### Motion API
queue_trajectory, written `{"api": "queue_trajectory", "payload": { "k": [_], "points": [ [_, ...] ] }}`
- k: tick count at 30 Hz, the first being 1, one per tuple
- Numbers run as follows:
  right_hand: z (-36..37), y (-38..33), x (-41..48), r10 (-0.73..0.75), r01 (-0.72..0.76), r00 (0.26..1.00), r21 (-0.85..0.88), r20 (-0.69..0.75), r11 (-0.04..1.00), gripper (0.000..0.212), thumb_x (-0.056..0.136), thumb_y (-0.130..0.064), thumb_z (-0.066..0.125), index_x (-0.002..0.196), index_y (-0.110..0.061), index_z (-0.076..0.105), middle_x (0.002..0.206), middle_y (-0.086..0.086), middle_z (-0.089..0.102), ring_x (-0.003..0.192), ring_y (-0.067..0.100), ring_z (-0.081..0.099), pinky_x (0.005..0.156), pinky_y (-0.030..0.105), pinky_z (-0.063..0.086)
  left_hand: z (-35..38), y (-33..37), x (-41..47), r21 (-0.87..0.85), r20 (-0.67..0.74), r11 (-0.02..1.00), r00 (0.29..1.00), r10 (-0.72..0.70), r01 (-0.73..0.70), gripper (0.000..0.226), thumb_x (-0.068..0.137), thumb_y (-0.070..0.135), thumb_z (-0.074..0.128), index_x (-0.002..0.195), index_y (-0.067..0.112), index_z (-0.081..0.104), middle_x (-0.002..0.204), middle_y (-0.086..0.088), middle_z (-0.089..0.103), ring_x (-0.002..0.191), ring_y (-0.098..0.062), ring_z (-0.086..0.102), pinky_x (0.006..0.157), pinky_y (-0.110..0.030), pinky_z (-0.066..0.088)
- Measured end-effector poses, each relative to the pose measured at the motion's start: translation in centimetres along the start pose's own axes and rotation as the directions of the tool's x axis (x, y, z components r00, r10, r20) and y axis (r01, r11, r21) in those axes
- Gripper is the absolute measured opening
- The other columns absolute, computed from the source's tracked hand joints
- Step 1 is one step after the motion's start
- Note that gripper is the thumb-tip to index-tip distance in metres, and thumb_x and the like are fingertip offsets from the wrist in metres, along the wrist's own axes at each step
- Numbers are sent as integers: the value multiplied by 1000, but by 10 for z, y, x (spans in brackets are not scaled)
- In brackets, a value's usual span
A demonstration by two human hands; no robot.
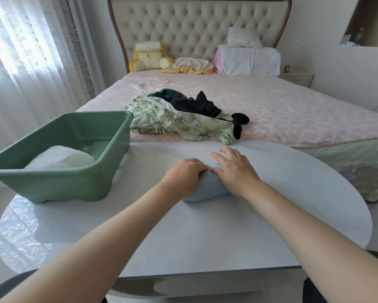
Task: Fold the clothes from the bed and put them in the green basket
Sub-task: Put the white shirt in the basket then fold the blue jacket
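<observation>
Pale grey worktop (205, 232) fills the middle of the frame. On it the hands meet over a small pale blue garment (205, 190): the left hand (184, 173) grips it with curled fingers, while the right hand (235, 170) lies on it, fingers spread. At centre left stands the green basket (63, 184), holding a white folded cloth (59, 158). Above, a leaf-print garment (179, 123) and dark clothes (194, 103) lie on the bed (293, 112).

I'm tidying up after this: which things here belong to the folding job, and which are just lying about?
Job: blue garment being folded, leaf-print garment, dark clothes, green basket, white folded item inside it.
Lying about: yellow cushion, white pillow, folded white bedding.
</observation>
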State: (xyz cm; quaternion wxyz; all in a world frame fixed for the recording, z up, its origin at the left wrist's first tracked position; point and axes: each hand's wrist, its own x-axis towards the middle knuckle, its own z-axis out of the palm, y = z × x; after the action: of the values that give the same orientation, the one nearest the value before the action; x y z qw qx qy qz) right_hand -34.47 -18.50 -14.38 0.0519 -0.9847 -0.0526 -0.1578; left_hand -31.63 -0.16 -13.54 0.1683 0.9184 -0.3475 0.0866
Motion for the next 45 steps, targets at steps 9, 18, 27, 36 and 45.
{"api": "queue_trajectory", "payload": {
  "k": [9,18,27,36,45],
  "points": [
    [10,-7,-8,-135,120,989,217,56,969,61,93,-36,26,143,-13,53,150,4,50,143,23,40,118,35,21,33,-16,-17,-62,7,993,995,-101,102,76,86,68,18,141,22,43,132,-5,58,114,-31,57,95,-42,46],
    [-3,-1,1,-163,76,902,226,399,971,96,78,-36,72,158,-25,20,162,-6,21,150,14,16,121,29,18,11,-28,-3,160,133,987,991,-3,-19,95,71,73,66,147,22,39,153,-1,37,139,-23,39,110,-39,37],
    [1,-13,15,-179,245,945,-230,274,942,72,71,-31,65,136,-16,39,142,8,29,130,28,36,103,38,38,12,-20,9,247,211,969,975,-77,23,55,74,29,70,120,11,45,116,-8,57,102,-28,60,78,-32,46],
    [15,-20,26,-183,221,964,-202,191,954,55,82,-21,62,133,-22,42,118,-1,55,104,25,58,74,35,42,2,-32,23,202,261,978,960,-97,44,46,75,19,68,117,11,51,110,-10,62,100,-29,61,76,-29,43],
    [-36,-50,73,-346,318,920,-168,-184,933,64,56,-22,81,117,-14,61,89,0,66,72,27,65,49,33,51,-100,-39,20,439,5,899,1000,-18,14,34,84,14,54,117,14,49,103,-2,61,88,-24,64,65,-31,43]
  ]
}}
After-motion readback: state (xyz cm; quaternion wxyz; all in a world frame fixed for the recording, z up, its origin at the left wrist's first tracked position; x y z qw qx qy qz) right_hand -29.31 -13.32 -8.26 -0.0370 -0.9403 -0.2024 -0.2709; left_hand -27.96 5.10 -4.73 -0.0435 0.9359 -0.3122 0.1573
